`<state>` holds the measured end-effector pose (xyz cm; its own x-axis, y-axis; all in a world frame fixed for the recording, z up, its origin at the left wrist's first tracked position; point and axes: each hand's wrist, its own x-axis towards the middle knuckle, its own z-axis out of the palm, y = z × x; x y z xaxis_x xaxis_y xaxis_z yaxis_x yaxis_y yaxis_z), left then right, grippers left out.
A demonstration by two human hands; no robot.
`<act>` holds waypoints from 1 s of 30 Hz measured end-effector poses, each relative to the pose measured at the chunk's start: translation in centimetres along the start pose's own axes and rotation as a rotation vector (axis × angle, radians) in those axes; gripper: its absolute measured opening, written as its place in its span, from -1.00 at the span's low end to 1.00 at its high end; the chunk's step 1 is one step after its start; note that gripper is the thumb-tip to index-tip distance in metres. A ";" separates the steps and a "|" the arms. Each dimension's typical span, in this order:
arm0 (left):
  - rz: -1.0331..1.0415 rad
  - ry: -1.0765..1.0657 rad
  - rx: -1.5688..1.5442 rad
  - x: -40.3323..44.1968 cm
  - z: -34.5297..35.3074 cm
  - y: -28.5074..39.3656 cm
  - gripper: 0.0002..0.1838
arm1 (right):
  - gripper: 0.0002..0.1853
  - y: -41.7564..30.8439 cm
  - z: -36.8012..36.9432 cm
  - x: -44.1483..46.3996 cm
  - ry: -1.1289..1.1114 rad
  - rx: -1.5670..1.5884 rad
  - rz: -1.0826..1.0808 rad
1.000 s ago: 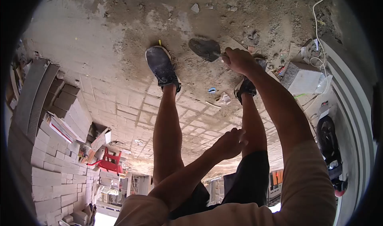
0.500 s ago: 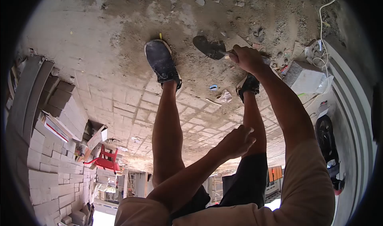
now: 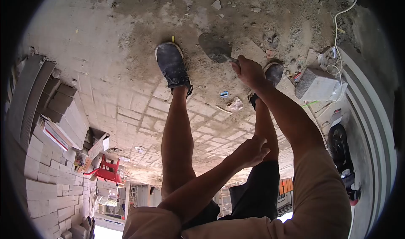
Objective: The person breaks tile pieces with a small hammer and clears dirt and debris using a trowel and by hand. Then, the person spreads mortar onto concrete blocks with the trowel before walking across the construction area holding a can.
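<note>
A trowel (image 3: 216,48) with a dark, dusty blade is gripped by its handle in my right hand (image 3: 250,73), which is closed. Its blade lies over the dusty ground between my two dark shoes, nearer the top; whether it touches the ground I cannot tell. My left hand (image 3: 252,151) is loosely closed beside my right knee, with nothing showing in its fingers. The left shoe (image 3: 171,64) stands left of the blade. My right forearm and hand partly cover the right shoe (image 3: 274,72).
Grey block (image 3: 319,85) and white cable (image 3: 337,26) lie at the right, near a long ledge. Crumpled wrapper (image 3: 236,104) and blue scrap (image 3: 224,94) lie between my feet. Stacked blocks (image 3: 63,125) and a red stool (image 3: 105,171) stand at the left. Rubble dots the ground.
The trowel and my right hand have shifted slightly left since the last half second, after a small move right. The right shoe's toe shows more. My left hand has barely moved.
</note>
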<state>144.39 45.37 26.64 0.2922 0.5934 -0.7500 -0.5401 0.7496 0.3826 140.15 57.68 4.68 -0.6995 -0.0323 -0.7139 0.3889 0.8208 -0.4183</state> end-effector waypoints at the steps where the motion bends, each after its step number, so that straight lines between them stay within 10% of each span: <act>1: 0.006 0.002 0.004 0.1 -0.1 0.1 -0.45 | -0.55 -0.4 -0.1 0.1 -0.043 -0.067 -0.162; 6: -0.075 -0.052 -0.028 -0.8 -0.6 0.5 -0.46 | -0.58 1.9 -2.3 3.8 0.086 -0.093 -0.202; 9: 0.002 -0.013 0.020 -0.8 -0.4 0.5 -0.45 | -0.60 -1.9 1.0 1.3 0.185 0.083 0.128; 12: 0.002 -0.075 -0.057 -0.8 -0.2 0.4 -0.44 | -0.58 -2.6 -0.8 1.4 -0.039 -0.108 -0.255; 19: -0.015 -0.075 -0.059 -1.3 -0.3 0.5 -0.44 | -0.57 -3.2 -0.3 2.4 0.244 0.115 0.156; 22: -0.026 -0.106 -0.040 -1.3 -0.4 0.6 -0.44 | -0.57 -3.4 -1.4 2.6 0.007 -0.093 -0.211; 26: -0.023 -0.059 0.009 -1.5 -1.3 0.2 -0.43 | -0.52 8.4 -3.3 8.7 0.418 -0.020 0.198; 30: -0.022 -0.087 -0.051 -1.9 -0.4 1.1 -0.42 | -0.51 5.4 -6.9 6.3 0.482 0.140 0.128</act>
<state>142.91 44.92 28.27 0.3706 0.6016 -0.7077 -0.5715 0.7483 0.3368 133.74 65.90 1.83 -0.8249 0.3567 -0.4385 0.5429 0.7158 -0.4392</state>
